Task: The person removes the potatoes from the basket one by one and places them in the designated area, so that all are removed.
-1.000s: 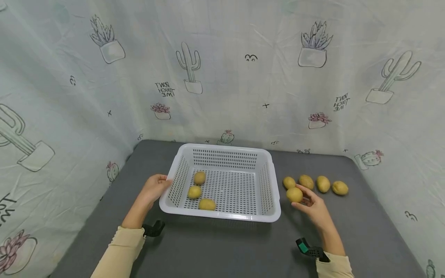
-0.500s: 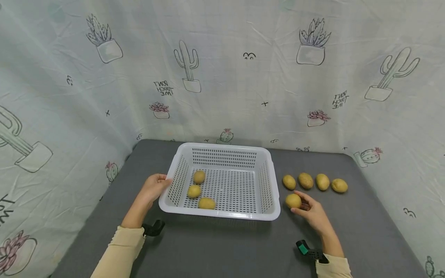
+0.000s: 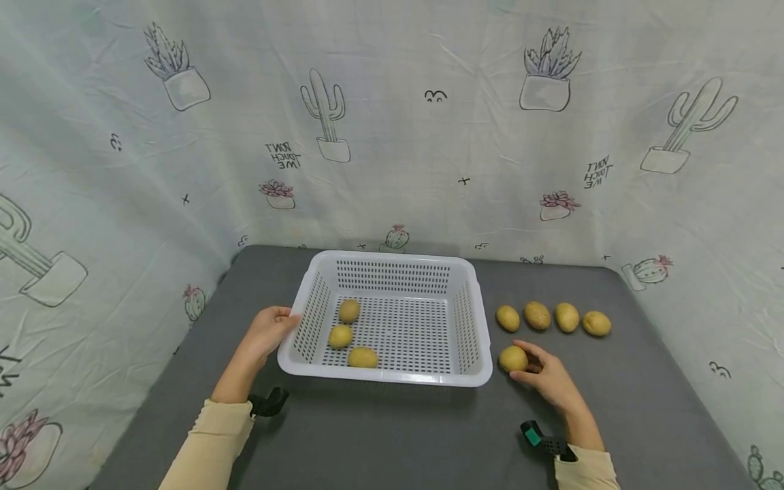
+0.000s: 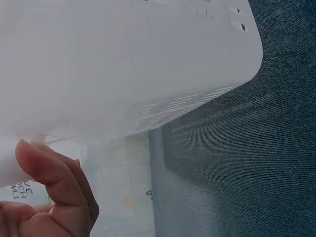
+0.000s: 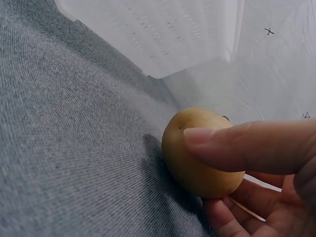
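Observation:
A white perforated plastic basket (image 3: 384,378) stands mid-table with three potatoes inside, at its left: one potato (image 3: 349,311) at the back, another potato (image 3: 340,336) in the middle, a third potato (image 3: 363,357) by the front wall. My left hand (image 3: 269,331) pinches the basket's left rim, its fingers curled at the edge in the left wrist view. Right of the basket, my right hand (image 3: 550,376) holds a yellow potato (image 5: 195,148) between thumb and fingers, low over the cloth, its shadow close beneath it.
Behind the right hand lies a row of several potatoes, from a small potato (image 3: 508,318) at the left to a potato (image 3: 596,323) at the right. A dark grey cloth (image 3: 392,435) covers the table. A cactus-print curtain (image 3: 392,122) hangs behind and at both sides.
My right hand has brought the potato down and slightly toward me, away from the row behind it. My left hand keeps its hold on the basket rim.

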`<act>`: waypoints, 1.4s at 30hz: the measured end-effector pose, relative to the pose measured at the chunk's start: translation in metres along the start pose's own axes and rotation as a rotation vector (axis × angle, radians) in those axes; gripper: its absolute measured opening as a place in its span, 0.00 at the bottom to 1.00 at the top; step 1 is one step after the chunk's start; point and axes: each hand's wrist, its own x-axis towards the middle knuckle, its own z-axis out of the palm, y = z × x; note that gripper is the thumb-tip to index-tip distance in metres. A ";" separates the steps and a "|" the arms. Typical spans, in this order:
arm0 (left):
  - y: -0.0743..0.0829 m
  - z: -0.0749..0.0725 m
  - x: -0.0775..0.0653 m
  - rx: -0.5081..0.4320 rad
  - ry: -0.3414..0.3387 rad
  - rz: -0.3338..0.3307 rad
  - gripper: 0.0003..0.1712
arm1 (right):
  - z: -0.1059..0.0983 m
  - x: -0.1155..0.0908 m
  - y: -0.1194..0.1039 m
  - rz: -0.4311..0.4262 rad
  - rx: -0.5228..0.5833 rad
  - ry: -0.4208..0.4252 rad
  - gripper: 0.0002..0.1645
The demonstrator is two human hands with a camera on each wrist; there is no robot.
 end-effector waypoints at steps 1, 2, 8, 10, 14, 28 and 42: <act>0.000 0.000 0.000 -0.001 0.000 -0.001 0.25 | 0.000 0.000 0.000 0.004 0.009 -0.002 0.41; 0.000 0.000 0.000 -0.001 0.000 -0.001 0.25 | 0.000 0.000 0.000 0.008 0.016 -0.004 0.41; -0.002 0.000 0.000 -0.004 0.001 0.007 0.24 | -0.001 0.000 0.000 0.047 0.037 -0.020 0.42; -0.002 0.001 0.000 -0.005 0.004 0.009 0.24 | -0.002 0.000 0.000 0.058 0.034 -0.025 0.43; -0.002 0.001 0.001 -0.003 0.008 0.013 0.24 | -0.002 0.000 0.000 0.060 0.026 -0.024 0.43; -0.001 0.001 0.001 -0.006 0.005 0.024 0.24 | -0.009 -0.007 -0.002 -0.085 0.067 0.076 0.41; -0.002 0.001 0.000 -0.015 0.006 0.012 0.25 | -0.014 -0.009 -0.037 -0.271 0.138 0.113 0.39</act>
